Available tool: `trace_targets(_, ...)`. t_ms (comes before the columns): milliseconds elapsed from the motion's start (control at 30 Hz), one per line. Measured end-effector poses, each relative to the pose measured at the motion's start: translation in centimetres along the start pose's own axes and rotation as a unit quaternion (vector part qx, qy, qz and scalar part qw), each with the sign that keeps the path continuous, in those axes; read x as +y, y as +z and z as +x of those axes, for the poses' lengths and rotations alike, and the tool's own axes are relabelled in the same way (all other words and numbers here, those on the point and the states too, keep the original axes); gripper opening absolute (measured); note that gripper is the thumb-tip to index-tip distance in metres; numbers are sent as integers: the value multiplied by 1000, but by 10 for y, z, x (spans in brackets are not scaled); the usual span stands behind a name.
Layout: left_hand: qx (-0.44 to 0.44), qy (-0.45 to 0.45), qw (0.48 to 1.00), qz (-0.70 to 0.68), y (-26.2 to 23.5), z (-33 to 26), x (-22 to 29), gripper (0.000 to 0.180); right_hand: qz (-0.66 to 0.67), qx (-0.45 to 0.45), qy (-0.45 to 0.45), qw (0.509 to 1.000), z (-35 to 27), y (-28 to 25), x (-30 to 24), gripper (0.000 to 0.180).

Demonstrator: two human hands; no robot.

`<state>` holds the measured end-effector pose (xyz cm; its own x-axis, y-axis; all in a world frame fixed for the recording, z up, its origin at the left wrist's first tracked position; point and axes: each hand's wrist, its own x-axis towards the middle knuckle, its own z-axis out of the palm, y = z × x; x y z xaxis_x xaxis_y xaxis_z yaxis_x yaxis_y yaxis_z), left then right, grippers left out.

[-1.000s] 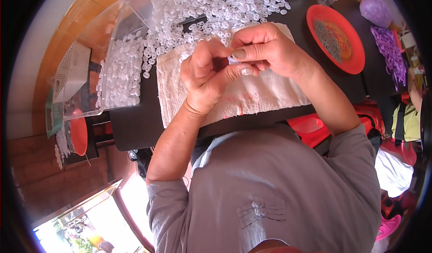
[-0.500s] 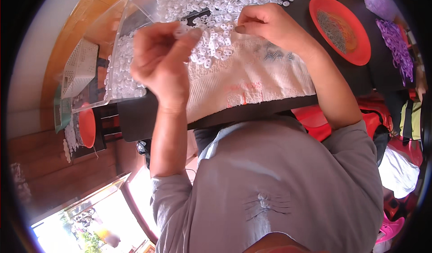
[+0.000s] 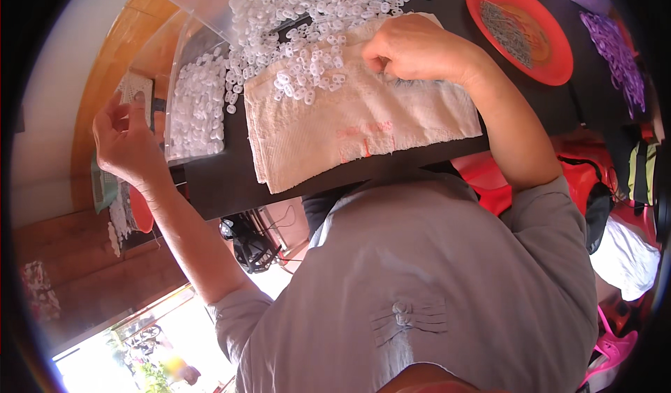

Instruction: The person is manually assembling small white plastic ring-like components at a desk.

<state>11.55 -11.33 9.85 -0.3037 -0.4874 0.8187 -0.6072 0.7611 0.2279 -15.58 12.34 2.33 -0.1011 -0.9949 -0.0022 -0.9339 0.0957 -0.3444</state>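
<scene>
The left hand (image 3: 126, 141) is reaching far out to the left, away from the table, with the arm stretched and the wrist bent back. Its fingers are curling close together at the tips. I cannot tell if they are pinching something, because it is too small to see. The hand is hanging just beside a clear plastic bag (image 3: 196, 103) full of little white pieces.

The right hand (image 3: 412, 47) is resting on the far edge of a cream cloth (image 3: 356, 124). Its fingers are bending down and bunching together right at the edge of the pile of small white plastic rings (image 3: 314, 15). What is under the fingertips is hidden.

The rings are tiny, pale and see-through. They are lying in a big heap at the far side of the dark table (image 3: 231, 183), and some are spilling onto the cloth. The cloth is wrinkly, with faint red marks.

An orange-red plate (image 3: 552, 68) is sitting far to the right, with purple pieces (image 3: 615, 50) beside it.

A moment ago the left hand was up over the cloth; now it is out to the left. One second ago both hands were together over the cloth. The right hand is staying by the pile.
</scene>
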Motion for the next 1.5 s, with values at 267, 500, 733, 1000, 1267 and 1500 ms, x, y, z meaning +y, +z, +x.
trace_targets(267, -321, -106, 833, -437, 42, -77, 97, 10, 38, 62, -35, 997, 7, 9, 11, 10)
trace_targets(500, -458, -211, 723, -472, 68, -98, 137, 11, 343, 2, -29, 939, 3, -7, 8, 10)
trace_targets(733, -426, -337, 580, -607, 63, -90, 142, 11, 439, 27, -34, 898, 0, -11, 2, 11)
trace_targets(1000, -404, -329, 605, -601, 69, -94, 144, 10, 416, 20, -49, 908, 3, -10, 1, 10)
trace_targets(1267, -417, -351, 592, -593, 76, -94, 146, 11, 415, 38, -45, 908, 3, -7, 4, 11)
trace_targets(1500, -401, -322, 653, -556, 74, -99, 148, 11, 390, 42, -14, 920, 5, -3, 9, 9)
